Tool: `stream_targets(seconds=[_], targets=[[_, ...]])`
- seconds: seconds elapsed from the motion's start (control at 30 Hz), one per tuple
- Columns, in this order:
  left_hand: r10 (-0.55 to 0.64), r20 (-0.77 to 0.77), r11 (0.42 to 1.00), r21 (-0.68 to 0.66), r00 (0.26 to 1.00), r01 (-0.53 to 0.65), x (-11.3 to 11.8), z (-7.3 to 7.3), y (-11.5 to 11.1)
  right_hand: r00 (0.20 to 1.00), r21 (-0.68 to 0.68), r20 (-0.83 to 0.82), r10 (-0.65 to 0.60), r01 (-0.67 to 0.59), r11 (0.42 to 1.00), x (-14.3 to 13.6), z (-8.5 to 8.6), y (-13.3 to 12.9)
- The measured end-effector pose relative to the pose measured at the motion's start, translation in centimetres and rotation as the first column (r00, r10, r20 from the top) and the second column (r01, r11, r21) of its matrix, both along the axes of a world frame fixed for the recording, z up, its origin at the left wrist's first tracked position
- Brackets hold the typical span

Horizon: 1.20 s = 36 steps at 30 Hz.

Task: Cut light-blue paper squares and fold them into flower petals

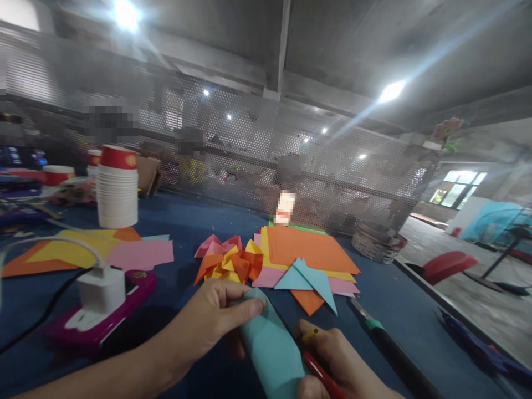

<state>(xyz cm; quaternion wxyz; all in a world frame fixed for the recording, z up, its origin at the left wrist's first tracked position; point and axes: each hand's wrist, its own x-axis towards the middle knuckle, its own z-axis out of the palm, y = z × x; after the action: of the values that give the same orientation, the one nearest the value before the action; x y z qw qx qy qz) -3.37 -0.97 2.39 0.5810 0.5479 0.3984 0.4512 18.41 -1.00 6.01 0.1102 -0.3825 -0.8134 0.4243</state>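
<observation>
A folded light blue paper (272, 343) is pinched between the thumb and fingers of my left hand (226, 307). My right hand (332, 354) is closed around a red-handled tool (322, 374) at the paper's right edge. A small yellow piece (310, 335) shows at its fingers; the tool's working end is hidden, so its exact kind is unclear. Just beyond my hands lie crumpled, folded orange, yellow and pink papers (230, 260) and a folded light blue piece (307, 280) on a stack of coloured sheets (310, 249).
Stacked paper cups (117, 191) stand at left, behind loose coloured sheets (139, 252). A white charger (102, 291) sits on a purple power strip (141, 282), with cables trailing left. A black-handled tool (386, 338) lies at right. Perforated metal panels (241, 138) bound the table's back.
</observation>
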Motion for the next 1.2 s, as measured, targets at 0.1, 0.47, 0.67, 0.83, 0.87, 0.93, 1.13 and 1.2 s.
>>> stream_targets(seconds=[0.1, 0.47, 0.67, 0.83, 0.87, 0.93, 1.13, 1.2], targets=[[-0.006, 0.008, 1.0, 0.0, 1.0, 0.006, 0.0, 0.1, 0.0, 1.0, -0.017, -0.004, -0.022, 0.022, 1.0, -0.3, 0.1, 0.0], [-0.029, 0.032, 1.0, -0.005, 0.999, 0.029, -0.1, 0.0, 0.1, 0.996, -0.075, -0.03, -0.084, 0.082, 0.994, 0.2, -1.1, 1.1], [-0.035, 0.03, 0.999, 0.006, 0.999, 0.035, -0.1, 0.0, 0.1, 0.988, -0.041, 0.031, -0.152, 0.153, 0.987, -0.1, -1.3, 0.8], [-0.039, 0.025, 0.999, 0.009, 0.999, 0.039, -0.1, 0.1, 0.1, 0.991, -0.019, 0.022, -0.13, 0.13, 0.991, -0.1, -1.4, 0.9], [-0.038, 0.024, 0.999, 0.012, 0.999, 0.037, -0.1, 0.0, 0.1, 0.991, -0.017, 0.025, -0.135, 0.135, 0.991, -0.1, -1.3, 0.8], [-0.038, 0.021, 0.999, 0.019, 0.999, 0.038, -0.1, 0.0, 0.1, 0.99, -0.013, 0.031, -0.138, 0.138, 0.99, -0.2, -1.0, 0.7], [-0.043, 0.019, 0.999, 0.011, 0.999, 0.043, -0.2, -0.1, 0.3, 0.996, -0.024, 0.029, -0.084, 0.085, 0.996, -0.4, 0.0, 0.3], [-0.044, 0.018, 0.999, 0.013, 0.999, 0.044, -0.2, -0.2, 0.3, 0.998, -0.022, 0.025, -0.056, 0.056, 0.998, -0.2, 0.1, 0.3]])
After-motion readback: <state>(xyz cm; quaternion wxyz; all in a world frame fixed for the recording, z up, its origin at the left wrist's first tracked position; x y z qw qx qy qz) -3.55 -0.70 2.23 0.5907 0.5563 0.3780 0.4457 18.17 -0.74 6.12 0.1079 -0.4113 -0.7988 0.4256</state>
